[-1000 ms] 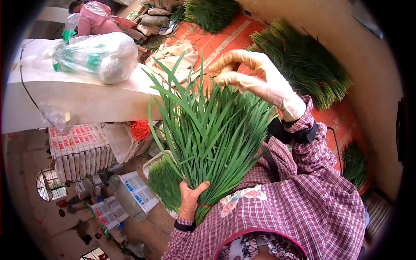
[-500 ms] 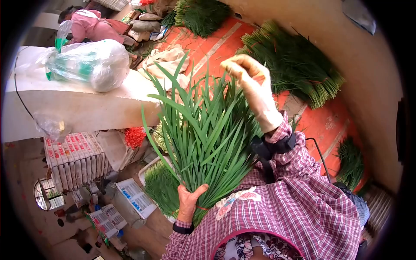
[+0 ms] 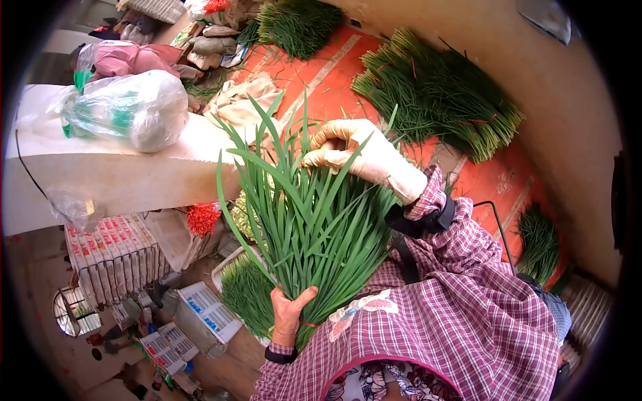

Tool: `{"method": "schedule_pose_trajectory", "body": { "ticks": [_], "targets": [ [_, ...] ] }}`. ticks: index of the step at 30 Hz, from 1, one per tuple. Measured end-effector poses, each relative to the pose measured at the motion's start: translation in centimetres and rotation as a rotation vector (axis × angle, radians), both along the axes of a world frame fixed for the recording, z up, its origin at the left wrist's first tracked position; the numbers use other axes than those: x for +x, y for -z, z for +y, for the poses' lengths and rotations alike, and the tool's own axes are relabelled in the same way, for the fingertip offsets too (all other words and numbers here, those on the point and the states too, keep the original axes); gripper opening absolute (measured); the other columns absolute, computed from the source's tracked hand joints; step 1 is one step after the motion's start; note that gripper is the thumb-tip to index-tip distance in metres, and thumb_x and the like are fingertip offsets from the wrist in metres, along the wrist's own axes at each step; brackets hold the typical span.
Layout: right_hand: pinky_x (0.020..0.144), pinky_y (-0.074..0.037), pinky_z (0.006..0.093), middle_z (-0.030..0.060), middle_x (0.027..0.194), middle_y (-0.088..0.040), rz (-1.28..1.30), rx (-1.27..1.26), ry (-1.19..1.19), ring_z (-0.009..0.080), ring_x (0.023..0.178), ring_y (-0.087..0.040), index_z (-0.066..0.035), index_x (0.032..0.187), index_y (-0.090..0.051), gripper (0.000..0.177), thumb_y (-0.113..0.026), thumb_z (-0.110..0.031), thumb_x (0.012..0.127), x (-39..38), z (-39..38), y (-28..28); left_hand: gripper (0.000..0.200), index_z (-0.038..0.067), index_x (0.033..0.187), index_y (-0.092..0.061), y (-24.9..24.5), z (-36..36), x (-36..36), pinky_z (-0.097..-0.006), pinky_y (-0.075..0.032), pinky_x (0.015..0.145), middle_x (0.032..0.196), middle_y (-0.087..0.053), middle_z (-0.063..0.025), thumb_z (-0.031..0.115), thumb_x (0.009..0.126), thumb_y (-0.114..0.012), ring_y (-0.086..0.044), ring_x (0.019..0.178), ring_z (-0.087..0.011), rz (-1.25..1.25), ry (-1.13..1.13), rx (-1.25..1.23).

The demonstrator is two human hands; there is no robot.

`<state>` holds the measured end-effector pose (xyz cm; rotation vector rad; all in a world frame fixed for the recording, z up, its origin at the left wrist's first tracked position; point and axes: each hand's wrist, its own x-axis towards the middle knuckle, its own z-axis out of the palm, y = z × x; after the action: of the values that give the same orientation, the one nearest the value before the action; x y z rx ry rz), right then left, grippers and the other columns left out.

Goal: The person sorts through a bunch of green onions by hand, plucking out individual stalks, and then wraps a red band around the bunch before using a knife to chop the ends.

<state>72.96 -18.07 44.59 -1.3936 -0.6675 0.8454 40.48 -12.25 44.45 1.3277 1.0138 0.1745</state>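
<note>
My left hand (image 3: 289, 315) grips the base of a bundle of long green chives (image 3: 307, 220), held upright in front of my plaid-sleeved body, with a red band around the stems by my thumb. My right hand (image 3: 354, 154), in a pale glove, sits at the top of the bundle. Its fingers curl around a few leaf tips at the upper right of the fan.
Tied chive bundles (image 3: 438, 93) lie on the orange floor (image 3: 495, 187), with more chives (image 3: 294, 23) farther back. A white ledge (image 3: 120, 174) carries a filled plastic bag (image 3: 127, 110). Another person in pink (image 3: 124, 57) crouches beyond it. Printed boxes (image 3: 114, 250) and a basket of chives (image 3: 247, 294) stand below.
My right hand was raised above the bundle, then came down and left onto the leaf tips and closed on them. The left hand kept its grip on the base.
</note>
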Motion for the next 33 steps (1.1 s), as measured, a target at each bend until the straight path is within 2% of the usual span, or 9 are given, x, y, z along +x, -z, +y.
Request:
{"method": "schedule_pose_trajectory", "body": {
  "ticks": [2, 5, 7, 9, 13, 15, 20, 29, 33],
  "targets": [
    [0.059, -0.049, 0.0267, 0.004, 0.068, -0.066, -0.047, 0.043, 0.052, 0.0088, 0.062, -0.061, 0.0, 0.094, -0.071, 0.028, -0.079, -0.022, 0.079, -0.4, 0.3, 0.5, 0.037, -0.006, 0.105, -0.064, 0.2, -0.1, -0.1, -0.0296, -0.051, 0.079, 0.097, -0.069, -0.0084, 0.009, 0.074, -0.079, -0.064, 0.082, -0.0153, 0.005, 0.013, 0.002],
    [0.058, -0.048, 0.0273, 0.0045, 0.069, -0.065, -0.342, 0.078, 0.21, 0.0096, 0.061, -0.06, 0.0, 0.089, -0.07, 0.019, -0.075, -0.016, 0.08, -0.5, 0.5, 0.4, 0.037, -0.006, 0.105, -0.064, 0.2, -0.2, -0.1, -0.0297, -0.051, 0.079, 0.097, -0.069, -0.0083, 0.009, 0.074, -0.079, -0.064, 0.082, -0.0155, 0.003, -0.001, -0.003],
    [0.056, -0.047, 0.027, 0.0045, 0.072, -0.065, -0.229, 0.19, 0.581, 0.0099, 0.06, -0.059, 0.0, 0.087, -0.071, 0.014, -0.072, -0.013, 0.082, 0.9, 0.8, 0.8, 0.037, -0.006, 0.104, -0.064, 0.2, -0.3, -0.1, -0.0298, -0.051, 0.078, 0.097, -0.069, -0.0084, 0.009, 0.074, -0.079, -0.064, 0.082, -0.0156, -0.002, -0.007, -0.009],
    [0.061, -0.048, 0.0252, 0.005, 0.078, -0.066, -0.31, 0.226, 0.725, 0.009, 0.066, -0.059, 0.0, 0.09, -0.072, 0.012, -0.067, -0.01, 0.086, 3.6, 0.3, 0.5, 0.037, -0.006, 0.104, -0.064, 0.0, -0.2, -0.2, -0.0298, -0.052, 0.078, 0.097, -0.069, -0.0085, 0.009, 0.074, -0.079, -0.064, 0.082, -0.0158, -0.003, -0.012, -0.015],
    [0.064, -0.049, 0.0243, 0.0035, 0.091, -0.07, -0.349, 0.398, 0.497, 0.007, 0.073, -0.059, -0.003, 0.104, -0.072, 0.019, -0.066, -0.016, 0.091, 4.9, -0.8, -0.3, 0.036, -0.005, 0.104, -0.064, 0.1, -0.1, -0.3, -0.0298, -0.052, 0.078, 0.096, -0.07, -0.0088, 0.008, 0.074, -0.078, -0.065, 0.081, -0.0157, 0.01, -0.002, -0.01],
    [0.064, -0.049, 0.0248, 0.0028, 0.093, -0.071, -0.234, 0.179, 0.156, 0.007, 0.074, -0.06, -0.005, 0.107, -0.071, 0.021, -0.066, -0.018, 0.092, 4.2, -3.0, -1.7, 0.035, -0.005, 0.104, -0.064, 0.1, 0.0, -0.2, -0.0298, -0.052, 0.078, 0.096, -0.07, -0.0088, 0.008, 0.074, -0.078, -0.065, 0.081, -0.0157, 0.019, 0.002, -0.008],
    [0.061, -0.049, 0.0234, 0.0022, 0.088, -0.072, -0.126, -0.015, -0.132, 0.0067, 0.068, -0.06, -0.005, 0.102, -0.071, 0.024, -0.07, -0.024, 0.087, 2.3, -4.7, -2.8, 0.033, -0.005, 0.102, -0.065, 0.2, 0.1, 0.0, -0.0294, -0.051, 0.077, 0.094, -0.07, -0.0082, 0.007, 0.074, -0.077, -0.064, 0.08, -0.0148, 0.028, 0.022, 0.021],
    [0.061, -0.051, 0.0253, 0.0042, 0.086, -0.07, -0.041, 0.11, -0.178, 0.0093, 0.068, -0.062, -0.002, 0.1, -0.069, 0.02, -0.069, -0.018, 0.087, 0.1, -3.7, -0.4, 0.034, -0.005, 0.103, -0.064, 0.0, 0.0, 0.3, -0.0293, -0.052, 0.076, 0.094, -0.07, -0.0084, 0.008, 0.075, -0.076, -0.065, 0.08, -0.0149, 0.02, 0.024, 0.009],
    [0.063, -0.052, 0.0254, 0.0034, 0.09, -0.07, 0.082, 0.094, -0.176, 0.0089, 0.077, -0.063, -0.003, 0.104, -0.068, 0.022, -0.067, -0.019, 0.089, -0.7, -3.7, -0.9, 0.035, -0.005, 0.104, -0.064, -0.1, -0.1, 0.3, -0.0295, -0.052, 0.076, 0.094, -0.07, -0.0086, 0.009, 0.075, -0.076, -0.065, 0.079, -0.0153, 0.024, 0.019, 0.024]
  ]
}}
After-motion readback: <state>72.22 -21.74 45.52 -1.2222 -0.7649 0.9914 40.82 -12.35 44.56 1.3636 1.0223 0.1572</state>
